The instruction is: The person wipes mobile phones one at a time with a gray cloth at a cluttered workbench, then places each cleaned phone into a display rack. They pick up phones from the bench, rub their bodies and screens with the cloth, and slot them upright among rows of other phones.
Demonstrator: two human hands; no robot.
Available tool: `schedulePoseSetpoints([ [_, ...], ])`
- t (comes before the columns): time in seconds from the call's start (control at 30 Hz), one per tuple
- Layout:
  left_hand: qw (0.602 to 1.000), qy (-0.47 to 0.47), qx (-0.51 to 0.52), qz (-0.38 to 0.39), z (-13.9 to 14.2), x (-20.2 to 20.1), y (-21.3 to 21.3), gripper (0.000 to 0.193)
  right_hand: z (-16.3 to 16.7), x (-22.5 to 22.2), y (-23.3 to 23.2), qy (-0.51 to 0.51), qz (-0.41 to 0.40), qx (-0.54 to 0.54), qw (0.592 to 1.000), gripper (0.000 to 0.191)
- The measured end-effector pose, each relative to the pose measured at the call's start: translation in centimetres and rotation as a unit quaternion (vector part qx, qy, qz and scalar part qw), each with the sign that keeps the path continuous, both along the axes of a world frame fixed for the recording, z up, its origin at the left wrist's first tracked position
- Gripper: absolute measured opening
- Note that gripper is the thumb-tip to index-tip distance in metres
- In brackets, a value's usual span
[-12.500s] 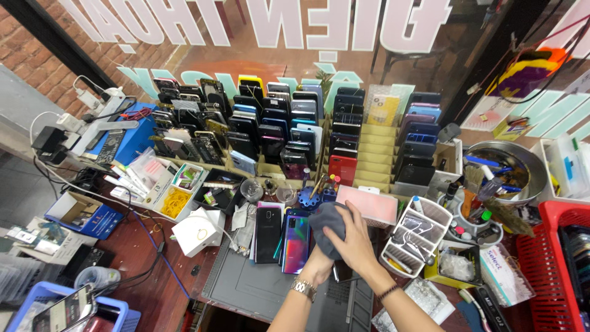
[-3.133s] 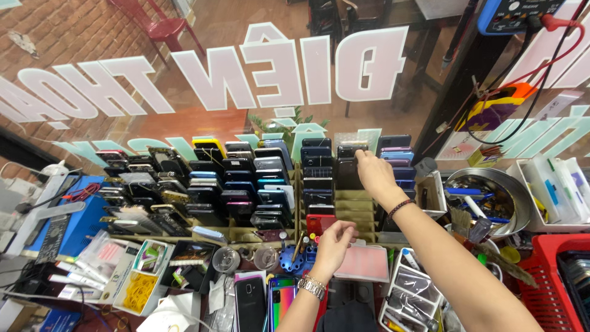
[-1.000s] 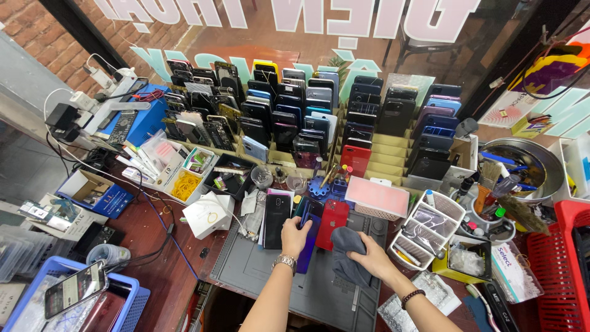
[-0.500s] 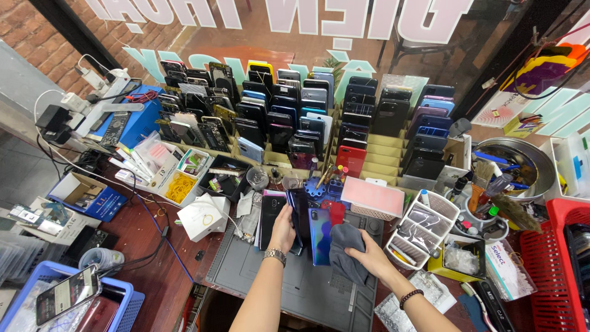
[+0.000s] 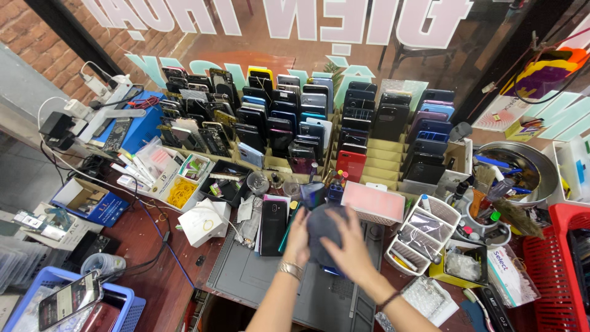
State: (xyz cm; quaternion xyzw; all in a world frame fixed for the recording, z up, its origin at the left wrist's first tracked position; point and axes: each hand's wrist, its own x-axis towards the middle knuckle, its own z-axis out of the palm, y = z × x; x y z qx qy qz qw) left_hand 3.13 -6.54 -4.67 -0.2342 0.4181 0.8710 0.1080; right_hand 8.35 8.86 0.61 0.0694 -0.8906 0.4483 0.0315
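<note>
While the left hand grips the upright glossy smartphone's left edge, the right hand presses a dark grey cloth flat against it.

Both hands meet over the grey work mat: the right hand presses a dark grey cloth onto a phone, gripped at its edge by the left hand (mostly hidden). A black phone lies just left.

Both forearms are bare, with no sleeves showing. The left hand has a gold-coloured metal link bracelet at its wrist; the right hand has a thin dark band.
</note>
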Motion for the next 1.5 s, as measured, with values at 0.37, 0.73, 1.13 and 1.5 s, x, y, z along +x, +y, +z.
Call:
schedulePoseSetpoints([
  [0.37, 0.992, 0.051, 0.045, -0.108, 1.1, 2.1, 2.1, 0.047, 5.0, -6.8, 3.4, 0.023, -0.143, -0.06, 0.988, 0.059],
  [0.73, 0.976, 0.112, -0.024, -0.185, 0.8, 1.3, 5.1, 0.054, 5.8, -9.5, 4.9, 0.083, -0.23, -0.047, 0.968, 0.051],
  [1.13, 0.955, 0.191, -0.135, -0.18, 2.5, 1.6, 5.6, 0.052, 1.8, -11.4, 4.6, -0.004, -0.339, -0.163, 0.927, 0.051],
  [1.5, 0.989, 0.099, 0.101, -0.052, 4.6, -3.1, 4.9, 0.053, 4.2, -2.7, 1.1, 0.099, -0.113, 0.032, 0.988, 0.052],
])
